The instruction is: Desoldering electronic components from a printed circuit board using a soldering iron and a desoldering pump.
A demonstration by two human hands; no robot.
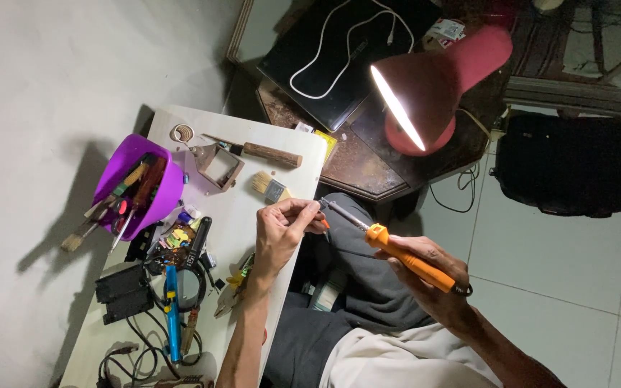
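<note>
Holding the soldering iron (397, 251) in your right hand (433, 276), you close your fingers fully around its orange handle, and the metal tip points up and to the left, toward your left hand (285, 230). Your left hand pinches something small between thumb and fingers, just at the tip of the iron; what it is, you cannot tell from this view, it is too small. Both hands are above your lap, just beside the right edge of the white board (253, 144).

On the board, near your left hand, lies a small paintbrush (271, 188), and further up a tool with wooden handle (271, 154) beside a metal frame piece (218, 165). At the left side a purple bowl (134, 190) holds screwdrivers and brushes. Below it lie a blue tool (172, 312), black blocks (123, 293), cables and small coloured parts mixed together. A pair of pliers (233, 287) lies next to your left forearm.

A red desk lamp (440, 79) shines from the dark table (353, 158) behind the board, and a white cable (332, 50) lies on a black case there.
</note>
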